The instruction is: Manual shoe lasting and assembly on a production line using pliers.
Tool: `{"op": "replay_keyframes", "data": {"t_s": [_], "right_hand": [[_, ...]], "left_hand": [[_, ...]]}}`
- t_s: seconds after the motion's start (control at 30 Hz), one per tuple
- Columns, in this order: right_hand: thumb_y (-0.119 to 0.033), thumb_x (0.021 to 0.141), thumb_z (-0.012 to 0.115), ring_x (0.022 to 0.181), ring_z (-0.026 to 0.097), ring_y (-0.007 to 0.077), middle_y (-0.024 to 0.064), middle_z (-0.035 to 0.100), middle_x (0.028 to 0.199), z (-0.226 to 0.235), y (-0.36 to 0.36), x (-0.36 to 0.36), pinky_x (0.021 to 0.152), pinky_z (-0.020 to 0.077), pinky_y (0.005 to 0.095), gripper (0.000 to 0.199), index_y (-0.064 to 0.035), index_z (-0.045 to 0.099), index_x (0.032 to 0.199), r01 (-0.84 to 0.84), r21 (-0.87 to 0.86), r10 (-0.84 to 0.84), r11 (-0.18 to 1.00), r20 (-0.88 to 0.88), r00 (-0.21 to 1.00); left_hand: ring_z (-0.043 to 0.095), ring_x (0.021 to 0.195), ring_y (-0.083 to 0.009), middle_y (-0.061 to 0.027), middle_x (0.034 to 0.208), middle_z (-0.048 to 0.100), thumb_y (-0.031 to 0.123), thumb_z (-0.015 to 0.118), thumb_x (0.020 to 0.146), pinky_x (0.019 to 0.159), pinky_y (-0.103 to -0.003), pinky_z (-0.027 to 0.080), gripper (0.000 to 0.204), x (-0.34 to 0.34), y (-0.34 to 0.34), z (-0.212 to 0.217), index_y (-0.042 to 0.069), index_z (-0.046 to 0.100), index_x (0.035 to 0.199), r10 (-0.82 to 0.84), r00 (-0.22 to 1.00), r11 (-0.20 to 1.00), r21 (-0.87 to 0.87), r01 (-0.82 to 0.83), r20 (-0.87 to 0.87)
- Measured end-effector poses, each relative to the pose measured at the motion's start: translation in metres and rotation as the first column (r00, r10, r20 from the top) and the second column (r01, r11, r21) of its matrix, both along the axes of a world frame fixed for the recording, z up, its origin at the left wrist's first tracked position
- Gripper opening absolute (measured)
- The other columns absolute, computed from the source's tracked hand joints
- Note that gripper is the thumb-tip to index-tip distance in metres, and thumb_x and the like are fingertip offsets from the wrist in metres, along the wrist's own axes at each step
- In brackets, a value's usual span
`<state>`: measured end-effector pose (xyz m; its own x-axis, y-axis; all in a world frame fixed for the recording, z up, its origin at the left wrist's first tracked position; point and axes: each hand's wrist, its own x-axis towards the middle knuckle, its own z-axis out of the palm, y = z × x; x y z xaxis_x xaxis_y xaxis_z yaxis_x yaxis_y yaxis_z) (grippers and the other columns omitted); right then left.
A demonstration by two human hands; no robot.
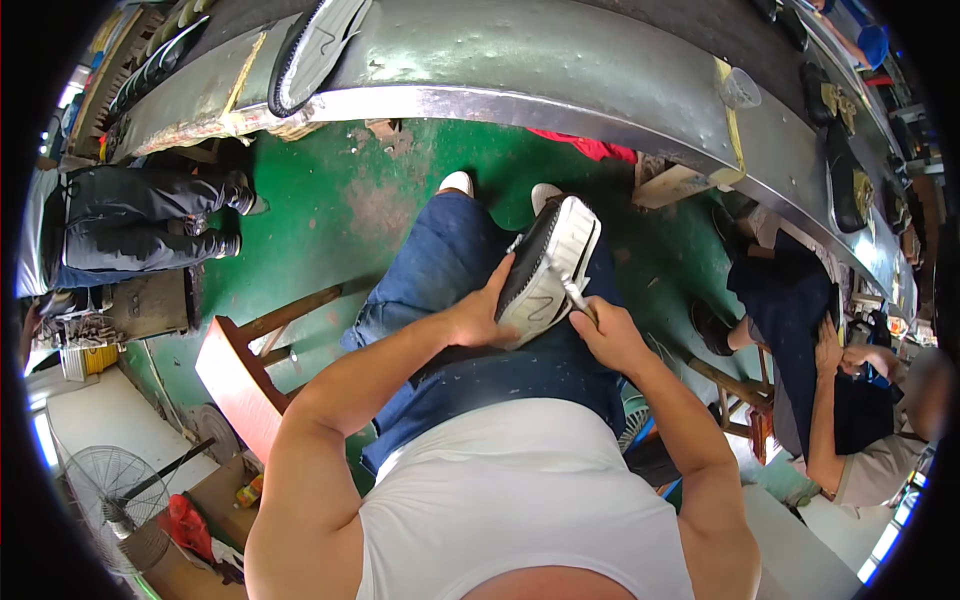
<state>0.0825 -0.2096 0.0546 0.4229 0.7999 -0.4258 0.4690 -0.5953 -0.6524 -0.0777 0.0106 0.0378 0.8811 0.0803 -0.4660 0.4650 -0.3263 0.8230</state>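
A black shoe [577, 225] with a pale sole rests tilted across my thighs, its sole turned up toward me. My left hand [482, 312] is wrapped round the shoe's left side near its lower end, pressing it against my lap. In my right hand [612, 335] is a short hand tool [568, 283] with a shiny metal end; its exact kind is not clear. The metal end lies against the sole's right half, and a dark slot or line runs along that edge. My fingers partly hide the tool's handle.
A long metal-edged bench [480, 60] curves ahead, bearing another pale-soled shoe [318, 55], a clear cup [740, 88] and several dark shoes [847, 180]. A co-worker [800, 350] sits at right; another person's legs [140, 215] show at left. Beside me are a wooden stool [238, 385] and a fan [108, 490].
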Motion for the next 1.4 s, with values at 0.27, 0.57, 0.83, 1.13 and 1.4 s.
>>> {"op": "replay_keyframes", "data": {"t_s": [0.27,0.57,0.83,1.13,1.4], "right_hand": [[-0.02,0.099,0.06,0.085,0.063,0.0146,0.0065,0.063,0.098,-0.051,-0.063,-0.043,0.08,0.0508,0.0297,0.033,0.0013,0.054,0.123,0.633,0.392,-0.483,0.667,-0.42,0.768],[-0.017,0.098,0.057,0.082,0.065,0.0159,0.0099,0.066,0.088,-0.013,-0.051,-0.009,0.076,0.0503,0.0302,0.026,0.0009,0.059,0.117,0.478,0.154,-0.412,0.865,-0.326,0.851],[-0.018,0.091,0.062,0.106,0.063,0.0418,0.0272,0.063,0.117,0.047,-0.026,0.009,0.093,0.0492,0.042,0.05,0.0065,0.051,0.133,0.001,0.085,0.011,0.996,-0.139,0.99],[-0.022,0.093,0.059,0.1,0.064,0.0435,0.0285,0.066,0.103,0.096,0.047,0.04,0.087,0.0511,0.0481,0.034,0.0083,0.058,0.111,-0.347,-0.351,0.359,0.87,-0.035,0.933],[-0.027,0.092,0.061,0.089,0.064,0.0461,0.0263,0.067,0.091,0.031,0.039,0.005,0.08,0.0495,0.0524,0.031,0.0032,0.061,0.1,-0.091,-0.067,0.087,0.994,-0.063,0.994]], "left_hand": [[0.072,0.1,-0.03,-0.0191,0.11,0.07,0.009,0.084,0.073,0.088,-0.038,0.056,0.063,0.035,0.046,0.135,0.004,0.051,0.125,-0.019,0.907,0.921,0.361,-0.148,0.421],[0.067,0.091,-0.0204,-0.0166,0.109,0.068,0.033,0.079,0.083,0.079,-0.035,0.054,0.055,0.138,0.048,0.069,-0.006,0.062,0.117,0.089,0.97,0.982,0.141,-0.123,0.224],[0.069,0.079,-0.0424,-0.0267,0.081,0.068,0.031,0.06,0.096,0.075,-0.048,0.055,0.035,0.035,0.002,0.008,-0.003,0.068,0.096,0.201,0.966,0.923,0.298,-0.242,0.162],[0.064,0.064,-0.0424,-0.0225,0.071,0.064,0.021,0.057,0.098,0.056,-0.047,0.052,0.027,0.025,-0.015,0.009,0.001,0.061,0.08,-0.009,0.894,0.826,0.507,-0.246,0.449],[0.054,0.121,-0.0187,-0.0074,0.135,0.058,0.047,0.043,0.106,0.104,-0.034,0.043,0.054,0.042,-0.002,-0.035,0.009,0.047,0.144,0.55,0.791,0.362,-0.777,-0.514,-0.267]]}}
